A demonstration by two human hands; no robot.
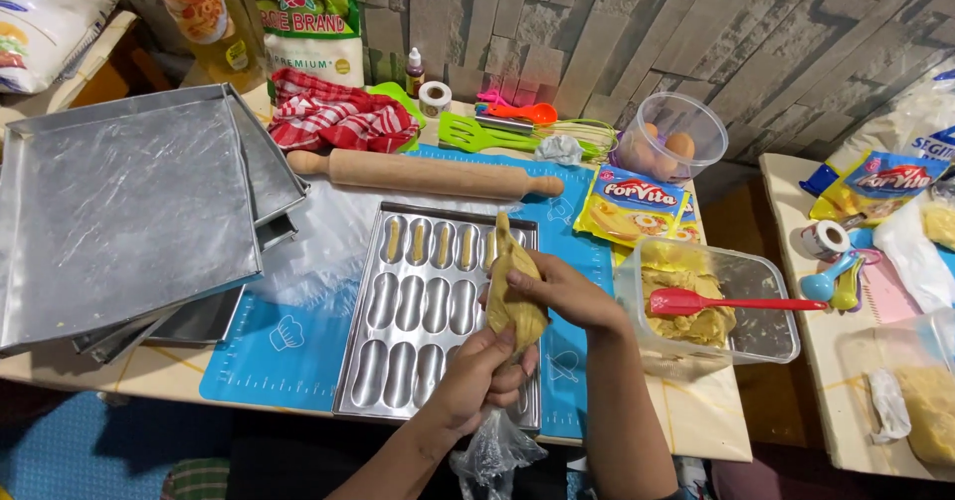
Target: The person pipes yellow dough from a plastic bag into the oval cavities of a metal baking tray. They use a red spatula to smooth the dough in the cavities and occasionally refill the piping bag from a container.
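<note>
Both my hands hold a clear piping bag point(517, 291) filled with yellow dough, its tip pointing up and away over a metal finger-shaped mould tray point(398, 361). My left hand point(482, 376) grips the bag's lower twisted end, with loose plastic hanging below it. My right hand point(557, 291) wraps the fat middle of the bag. Several cavities in the tray's far row hold piped dough. The tray lies on a blue baking mat point(269, 361).
Stacked flat metal trays point(119, 211) sit at left. A wooden rolling pin point(428, 174) lies behind the mould. A clear tub of dough with a red spatula point(736, 304) is at right. Eggs in a plastic bowl point(671, 142), margarine sachets, utensils and a checked cloth crowd the back.
</note>
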